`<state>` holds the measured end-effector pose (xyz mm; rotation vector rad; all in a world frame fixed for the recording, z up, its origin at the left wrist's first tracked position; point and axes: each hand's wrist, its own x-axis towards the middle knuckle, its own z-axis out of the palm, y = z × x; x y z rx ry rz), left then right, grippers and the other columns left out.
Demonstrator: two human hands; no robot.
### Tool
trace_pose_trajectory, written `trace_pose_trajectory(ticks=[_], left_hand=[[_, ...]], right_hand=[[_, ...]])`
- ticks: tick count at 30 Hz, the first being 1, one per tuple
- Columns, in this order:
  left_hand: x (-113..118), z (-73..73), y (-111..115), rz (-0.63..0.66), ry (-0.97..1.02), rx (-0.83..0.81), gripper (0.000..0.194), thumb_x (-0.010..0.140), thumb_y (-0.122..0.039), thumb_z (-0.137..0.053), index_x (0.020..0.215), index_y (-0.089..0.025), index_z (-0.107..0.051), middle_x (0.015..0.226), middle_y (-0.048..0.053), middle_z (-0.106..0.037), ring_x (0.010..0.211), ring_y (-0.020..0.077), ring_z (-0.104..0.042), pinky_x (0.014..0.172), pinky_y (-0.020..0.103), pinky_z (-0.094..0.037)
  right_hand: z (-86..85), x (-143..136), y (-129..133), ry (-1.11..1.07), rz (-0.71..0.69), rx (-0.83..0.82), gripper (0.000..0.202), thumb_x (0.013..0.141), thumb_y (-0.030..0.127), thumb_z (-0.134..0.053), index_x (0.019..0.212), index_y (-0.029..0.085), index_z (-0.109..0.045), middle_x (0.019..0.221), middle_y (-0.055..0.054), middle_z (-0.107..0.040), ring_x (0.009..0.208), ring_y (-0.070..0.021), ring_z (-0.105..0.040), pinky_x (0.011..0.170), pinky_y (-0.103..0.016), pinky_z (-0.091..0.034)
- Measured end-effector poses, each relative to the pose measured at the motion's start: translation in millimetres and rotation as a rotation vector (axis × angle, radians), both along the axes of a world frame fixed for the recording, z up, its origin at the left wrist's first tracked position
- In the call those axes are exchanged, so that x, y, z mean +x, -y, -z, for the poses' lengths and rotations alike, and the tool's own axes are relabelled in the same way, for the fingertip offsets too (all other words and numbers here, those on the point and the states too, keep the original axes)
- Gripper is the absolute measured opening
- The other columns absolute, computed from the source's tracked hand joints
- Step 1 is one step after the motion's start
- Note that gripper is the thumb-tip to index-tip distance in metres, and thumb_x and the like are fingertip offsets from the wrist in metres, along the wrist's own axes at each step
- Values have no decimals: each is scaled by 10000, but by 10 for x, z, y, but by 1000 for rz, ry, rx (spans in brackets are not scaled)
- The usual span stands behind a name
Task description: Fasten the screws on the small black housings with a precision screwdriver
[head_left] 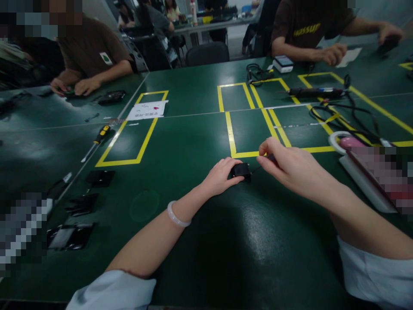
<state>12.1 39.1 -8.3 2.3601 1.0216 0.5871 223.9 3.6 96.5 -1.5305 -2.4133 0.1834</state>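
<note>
A small black box-shaped part (241,170) rests on the green table (193,142) near the middle of the view. My left hand (222,175) grips it from the left, thumb in front and fingers behind. To its right, my right hand (274,161) is closed in a pinch on a thin dark tool (257,169), whose narrow tip reaches the right side of the black part. Most of the tool's handle is hidden by my right fingers.
Black parts (100,177) and bagged pieces (71,236) lie at the left, with a yellow-black screwdriver (102,134) beyond. Yellow tape outlines, a paper label (148,110), a soldering iron (318,92) and cables are further back. Two people sit across the table.
</note>
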Motion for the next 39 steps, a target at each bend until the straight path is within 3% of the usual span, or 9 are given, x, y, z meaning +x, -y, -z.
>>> trace_pose_trajectory(ticks=[7, 19, 26, 33, 39], left_hand=[[3, 18, -5, 0, 9, 10, 351, 888, -375, -586, 1185, -200, -519, 1144, 81, -571, 1053, 244, -539, 920, 384, -445], [-2, -3, -1, 5, 2, 0, 339, 897, -384, -573, 1179, -205, -518, 1148, 80, -570, 1061, 243, -537, 932, 383, -441], [0, 1, 3, 5, 5, 4, 349, 898, -391, -573, 1185, -201, -515, 1144, 81, -571, 1056, 243, -536, 925, 382, -443], [1, -2, 2, 7, 2, 3, 346, 896, -385, -579, 1182, -201, -516, 1148, 82, -568, 1062, 244, -535, 932, 387, -442], [4, 9, -8, 5, -3, 17, 354, 894, -379, -584, 1186, -191, -515, 1135, 84, -571, 1051, 241, -537, 923, 381, -445]], right_hand=[[6, -5, 1, 15, 11, -12, 269, 953, 470, -371, 993, 218, -454, 733, -10, -638, 634, -188, -595, 548, -272, -306], [33, 29, -14, -12, 5, 2, 172, 923, 321, -400, 1048, 209, -439, 718, -1, -605, 608, -173, -571, 559, -274, -320], [36, 18, -22, -2, 33, -15, 226, 949, 432, -376, 990, 220, -444, 731, -12, -627, 621, -191, -579, 548, -276, -304], [34, 34, -26, -14, 15, -7, 141, 930, 322, -401, 1019, 218, -432, 720, 0, -609, 613, -176, -567, 556, -276, -304], [25, 18, -18, -24, 24, -9, 210, 947, 425, -386, 982, 225, -437, 714, 3, -606, 619, -180, -569, 552, -277, -299]])
